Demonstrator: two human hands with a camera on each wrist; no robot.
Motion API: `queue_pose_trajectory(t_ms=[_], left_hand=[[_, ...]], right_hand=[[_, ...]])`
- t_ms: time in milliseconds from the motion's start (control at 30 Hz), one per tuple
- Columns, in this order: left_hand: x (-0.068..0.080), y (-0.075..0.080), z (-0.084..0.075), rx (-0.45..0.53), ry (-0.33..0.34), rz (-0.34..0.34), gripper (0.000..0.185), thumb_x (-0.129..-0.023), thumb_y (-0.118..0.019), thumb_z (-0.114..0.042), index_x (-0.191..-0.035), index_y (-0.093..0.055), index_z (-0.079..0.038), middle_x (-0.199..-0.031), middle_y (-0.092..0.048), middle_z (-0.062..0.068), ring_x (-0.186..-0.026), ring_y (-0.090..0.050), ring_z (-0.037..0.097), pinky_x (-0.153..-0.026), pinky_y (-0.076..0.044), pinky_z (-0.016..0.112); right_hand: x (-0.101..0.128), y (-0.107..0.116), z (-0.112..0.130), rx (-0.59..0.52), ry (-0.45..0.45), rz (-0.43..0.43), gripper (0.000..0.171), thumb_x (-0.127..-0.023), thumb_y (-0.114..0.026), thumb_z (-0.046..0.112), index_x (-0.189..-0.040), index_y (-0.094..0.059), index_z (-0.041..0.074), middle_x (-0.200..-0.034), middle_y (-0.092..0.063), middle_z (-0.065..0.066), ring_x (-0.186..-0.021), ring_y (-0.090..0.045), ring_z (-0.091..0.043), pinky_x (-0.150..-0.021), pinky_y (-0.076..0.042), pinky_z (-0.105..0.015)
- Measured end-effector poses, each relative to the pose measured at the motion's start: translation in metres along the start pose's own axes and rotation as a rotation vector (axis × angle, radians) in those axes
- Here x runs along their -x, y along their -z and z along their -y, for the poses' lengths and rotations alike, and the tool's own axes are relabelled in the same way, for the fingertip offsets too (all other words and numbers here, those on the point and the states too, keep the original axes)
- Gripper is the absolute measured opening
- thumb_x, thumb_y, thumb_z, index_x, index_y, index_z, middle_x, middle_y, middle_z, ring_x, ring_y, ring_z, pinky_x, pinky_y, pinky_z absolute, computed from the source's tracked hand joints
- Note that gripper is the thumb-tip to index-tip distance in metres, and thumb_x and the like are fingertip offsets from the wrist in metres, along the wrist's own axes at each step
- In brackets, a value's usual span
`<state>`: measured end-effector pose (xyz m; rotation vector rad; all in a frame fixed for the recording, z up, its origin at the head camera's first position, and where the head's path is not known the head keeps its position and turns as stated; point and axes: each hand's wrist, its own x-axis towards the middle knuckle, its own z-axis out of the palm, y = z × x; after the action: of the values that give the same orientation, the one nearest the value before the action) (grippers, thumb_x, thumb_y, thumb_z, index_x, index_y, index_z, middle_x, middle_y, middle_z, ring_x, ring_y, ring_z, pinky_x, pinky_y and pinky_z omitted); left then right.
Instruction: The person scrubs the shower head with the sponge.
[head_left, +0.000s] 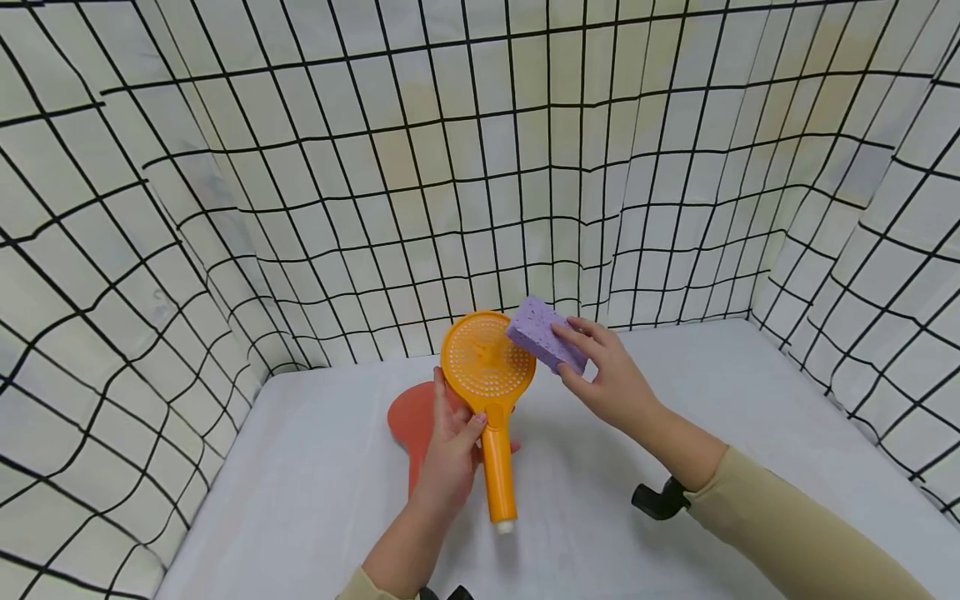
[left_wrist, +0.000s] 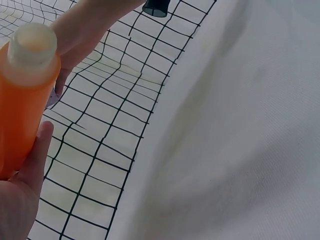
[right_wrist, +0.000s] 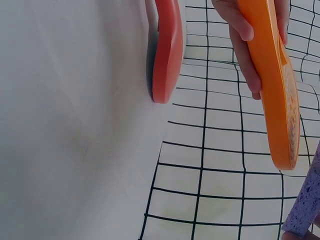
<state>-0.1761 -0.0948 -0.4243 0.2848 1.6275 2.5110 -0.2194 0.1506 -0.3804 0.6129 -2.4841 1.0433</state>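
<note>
My left hand (head_left: pixel 450 454) holds an orange shower head (head_left: pixel 489 358) by its neck, raised above the table with its perforated face toward the head camera. A pale stub (left_wrist: pixel 32 47) at the handle's end shows large in the left wrist view. My right hand (head_left: pixel 611 375) pinches a purple sponge (head_left: pixel 547 333) between thumb and fingers, at the right edge of the shower head's face. In the right wrist view a gap shows between the sponge (right_wrist: pixel 306 200) and the shower head (right_wrist: pixel 267 75). Behind the left hand lies a red paddle-shaped thing (head_left: pixel 411 417), partly hidden.
A white-covered table (head_left: pixel 300 500) lies under both hands. Black wire grid panels (head_left: pixel 420 167) with pale sheeting behind them stand along the back and both sides. A black wrist mount (head_left: pixel 660 500) sticks out from the right sleeve.
</note>
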Motion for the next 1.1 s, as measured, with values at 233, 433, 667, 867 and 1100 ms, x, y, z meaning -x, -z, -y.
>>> queue_pose_trajectory(t_ms=[233,433,667,867,1100], left_hand=[[0.004,-0.003,0.001,-0.08,0.049,0.094,0.092,-0.1,-0.042,0.003,-0.148,0.003,-0.062,-0.156,-0.033,0.005,-0.132,-0.049,0.032,-0.089,-0.054,0.053],[0.006,-0.004,0.001,-0.154,0.041,0.138,0.097,-0.099,-0.045,0.005,-0.146,0.005,-0.064,-0.156,-0.033,0.007,-0.122,-0.058,0.034,-0.089,-0.055,0.047],[0.008,-0.008,-0.001,-0.212,0.039,0.146,0.097,-0.099,-0.049,0.003,-0.149,0.004,-0.061,-0.16,-0.028,0.007,-0.134,-0.048,0.033,-0.092,-0.054,0.044],[0.007,-0.007,0.001,-0.185,0.035,0.129,0.1,-0.098,-0.05,0.006,-0.147,0.004,-0.063,-0.159,-0.029,0.008,-0.134,-0.047,0.033,-0.094,-0.053,0.045],[0.009,-0.002,-0.001,-0.143,-0.016,0.092,0.104,-0.095,-0.052,0.009,-0.149,0.003,-0.059,-0.158,-0.03,0.002,-0.132,-0.048,0.035,-0.093,-0.053,0.049]], right_hand=[[-0.005,-0.007,0.007,0.094,0.017,-0.029,0.054,-0.092,-0.071,0.023,-0.143,-0.055,0.015,-0.149,-0.042,-0.015,-0.133,-0.041,-0.036,-0.102,-0.047,-0.049],[-0.007,-0.014,0.016,0.145,0.044,-0.04,0.055,-0.09,-0.074,0.024,-0.141,-0.057,0.014,-0.148,-0.043,-0.016,-0.131,-0.042,-0.037,-0.098,-0.05,-0.046],[-0.003,-0.023,0.025,0.196,0.16,-0.036,0.056,-0.085,-0.079,0.02,-0.138,-0.06,0.014,-0.145,-0.044,-0.017,-0.129,-0.045,-0.035,-0.095,-0.052,-0.042],[0.003,-0.027,0.025,0.258,0.339,-0.008,0.054,-0.083,-0.08,0.021,-0.134,-0.064,0.017,-0.141,-0.048,-0.015,-0.125,-0.047,-0.03,-0.096,-0.052,-0.037],[0.013,-0.025,0.023,0.313,0.485,0.048,0.052,-0.081,-0.079,0.022,-0.131,-0.067,0.02,-0.137,-0.053,-0.012,-0.124,-0.049,-0.029,-0.099,-0.051,-0.037]])
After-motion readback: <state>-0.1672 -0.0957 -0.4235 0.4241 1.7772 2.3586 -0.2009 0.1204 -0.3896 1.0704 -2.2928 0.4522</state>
